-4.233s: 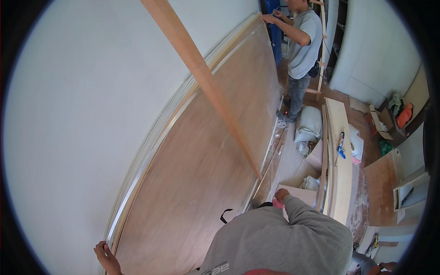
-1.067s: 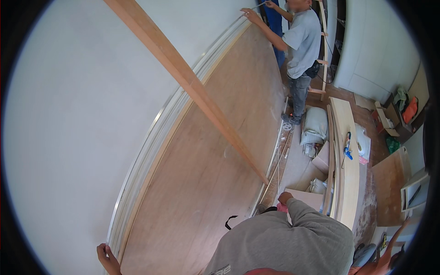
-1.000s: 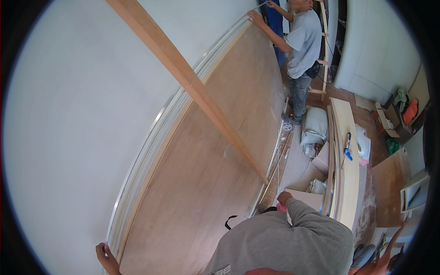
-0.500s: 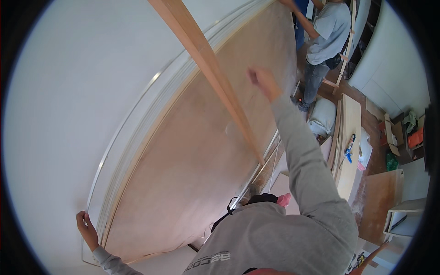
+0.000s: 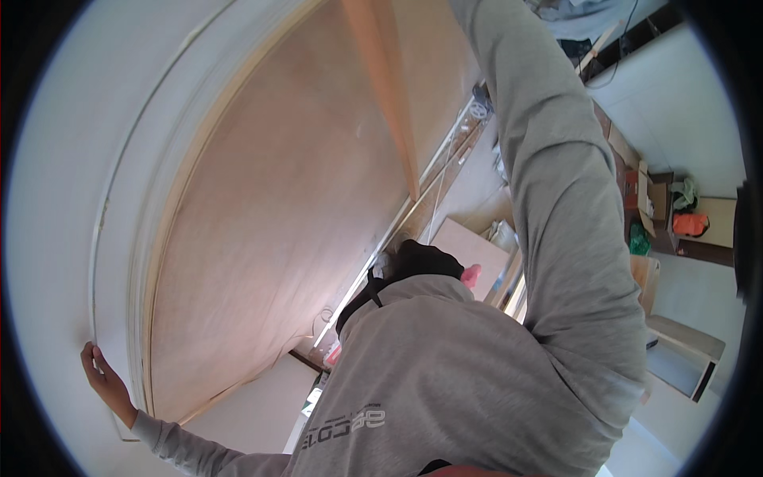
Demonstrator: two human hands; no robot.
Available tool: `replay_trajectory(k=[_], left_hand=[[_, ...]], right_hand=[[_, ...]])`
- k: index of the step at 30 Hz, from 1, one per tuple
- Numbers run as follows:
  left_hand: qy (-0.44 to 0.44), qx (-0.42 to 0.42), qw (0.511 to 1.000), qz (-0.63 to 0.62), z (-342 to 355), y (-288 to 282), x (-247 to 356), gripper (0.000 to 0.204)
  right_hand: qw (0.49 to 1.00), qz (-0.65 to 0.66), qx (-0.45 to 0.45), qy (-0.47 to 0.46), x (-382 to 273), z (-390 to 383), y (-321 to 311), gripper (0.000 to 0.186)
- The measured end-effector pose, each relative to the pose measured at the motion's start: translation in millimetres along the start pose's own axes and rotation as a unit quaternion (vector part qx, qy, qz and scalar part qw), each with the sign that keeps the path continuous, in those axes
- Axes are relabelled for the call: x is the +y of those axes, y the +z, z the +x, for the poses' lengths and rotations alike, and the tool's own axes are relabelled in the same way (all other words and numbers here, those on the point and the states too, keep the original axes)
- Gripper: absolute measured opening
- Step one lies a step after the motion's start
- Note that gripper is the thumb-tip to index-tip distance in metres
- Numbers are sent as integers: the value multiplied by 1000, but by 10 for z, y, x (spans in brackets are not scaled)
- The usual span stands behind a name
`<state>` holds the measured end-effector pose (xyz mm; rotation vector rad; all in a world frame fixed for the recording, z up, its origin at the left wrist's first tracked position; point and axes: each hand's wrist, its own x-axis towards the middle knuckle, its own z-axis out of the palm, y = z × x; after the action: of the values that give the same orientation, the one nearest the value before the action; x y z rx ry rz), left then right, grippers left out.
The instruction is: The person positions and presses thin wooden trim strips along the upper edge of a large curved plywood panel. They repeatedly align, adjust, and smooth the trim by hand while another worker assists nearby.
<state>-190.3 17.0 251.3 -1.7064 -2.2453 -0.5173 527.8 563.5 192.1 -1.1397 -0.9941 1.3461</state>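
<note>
My left hand [image 5: 109, 383] is raised at the far left, its fingers closed at the lower part of a thin pale strip [image 5: 101, 215]. The strip curves along the white surface [image 5: 56, 199], a little apart from the white stepped moulding [image 5: 147, 183]. Inside the moulding spreads a large light-brown wood panel [image 5: 270, 191] with a pale wooden edge. Stretched upward, my right arm [image 5: 556, 151] in its grey sleeve leaves the picture at the top, so the right hand is out of sight. A long wooden post [image 5: 383, 87] stands out in front of the panel.
At the top right, part of another person's grey clothing [image 5: 576, 20] shows behind my arm. Open cardboard boxes [image 5: 644, 195], an orange item [image 5: 691, 224] and a green bag [image 5: 638, 238] lie at the right. A pale box-like cabinet [image 5: 683, 358] is lower right.
My right hand has risen out of view at the top. The view has shifted, and my left hand appears farther left, still at the strip. Less of the other person shows.
</note>
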Motion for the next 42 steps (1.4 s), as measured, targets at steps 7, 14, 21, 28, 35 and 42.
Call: replay_trajectory(k=[7, 14, 21, 28, 35, 42], left_hand=[[-20, 11, 1000, -6, -183, 62, -111, 24], [-21, 83, 995, 56, -305, -87, -148, 25], [-74, 126, 984, 104, -247, -28, 68, 29], [-125, 96, 978, 139, -547, -61, 96, 29], [-142, 117, 972, 148, -612, -110, 228, 28], [-141, 161, 964, 160, -476, 128, 335, 22]], right_hand=[[995, 94, 4, -16, 113, -253, -12, 33], [979, 178, -88, -46, -232, -68, -169, 44], [973, 207, -99, 14, 8, 367, -164, 39], [954, 246, -162, 56, -122, 484, -62, 28], [909, 327, -259, 10, -363, 308, -53, 22], [923, 312, -226, 6, -390, 355, 56, 24]])
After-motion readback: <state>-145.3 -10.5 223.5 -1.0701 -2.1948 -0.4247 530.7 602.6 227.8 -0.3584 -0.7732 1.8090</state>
